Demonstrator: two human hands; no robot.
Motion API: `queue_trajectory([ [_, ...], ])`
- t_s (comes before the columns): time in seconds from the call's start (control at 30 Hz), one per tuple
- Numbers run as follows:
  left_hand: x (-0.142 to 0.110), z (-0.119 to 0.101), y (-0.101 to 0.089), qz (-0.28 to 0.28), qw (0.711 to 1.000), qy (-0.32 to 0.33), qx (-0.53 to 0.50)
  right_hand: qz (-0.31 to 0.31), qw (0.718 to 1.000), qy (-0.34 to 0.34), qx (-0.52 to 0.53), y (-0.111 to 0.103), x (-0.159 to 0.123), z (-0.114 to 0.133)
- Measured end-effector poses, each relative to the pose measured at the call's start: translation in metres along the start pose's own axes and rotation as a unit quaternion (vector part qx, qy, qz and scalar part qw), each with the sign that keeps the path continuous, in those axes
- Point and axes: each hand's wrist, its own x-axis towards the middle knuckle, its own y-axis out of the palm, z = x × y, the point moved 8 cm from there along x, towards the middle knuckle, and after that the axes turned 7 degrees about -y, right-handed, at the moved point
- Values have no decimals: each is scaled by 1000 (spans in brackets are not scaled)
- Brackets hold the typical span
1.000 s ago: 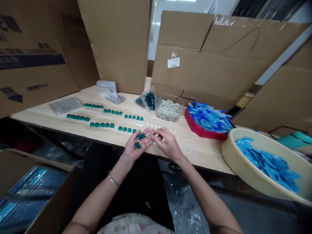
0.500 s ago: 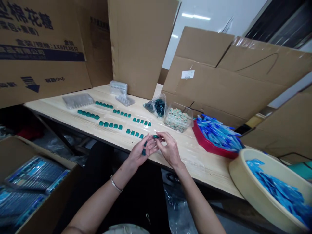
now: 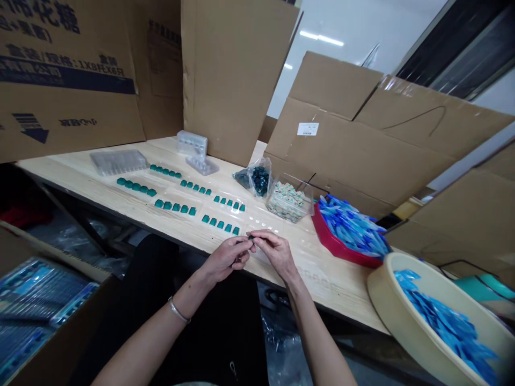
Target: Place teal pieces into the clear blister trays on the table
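A small dark green plastic piece (image 3: 251, 237) is pinched between the fingertips of both hands just over the table's front edge. My left hand (image 3: 224, 259) is closed, its lower fingers curled in and hiding the palm. My right hand (image 3: 277, 256) meets it from the right, thumb and forefinger on the piece. Left of the hands, green pieces of the same colour (image 3: 220, 224) sit in short rows in clear plastic trays. A clear bag (image 3: 260, 179) behind the hands holds many more dark green pieces.
A clear box (image 3: 287, 201) holds small pale pieces. To its right are a red tray (image 3: 332, 241) of blue packets and a cream basin (image 3: 386, 289) of blue packets. Clear plastic cases (image 3: 118, 162) stand at back left, before cardboard sheets (image 3: 237, 75). An open carton (image 3: 76, 343) is at lower left.
My left hand has turned and its fingers have closed over the palm where dark green pieces lay. Both hands now meet at one green piece. The view has shifted slightly.
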Motion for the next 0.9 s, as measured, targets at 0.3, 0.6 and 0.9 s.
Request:
queue_trajectory([
  [0.3, 7, 0, -10, -49, 999, 17, 4, -54, 997, 18, -46, -26, 16, -16],
  [0.6, 10, -7, -25, -49, 993, -6, -111, 41, 955, -50, -288, -31, 93, -85],
  [0.9, 12, -12, -39, -63, 985, -13, -162, 99, 936, -81, -328, -8, 95, -90],
])
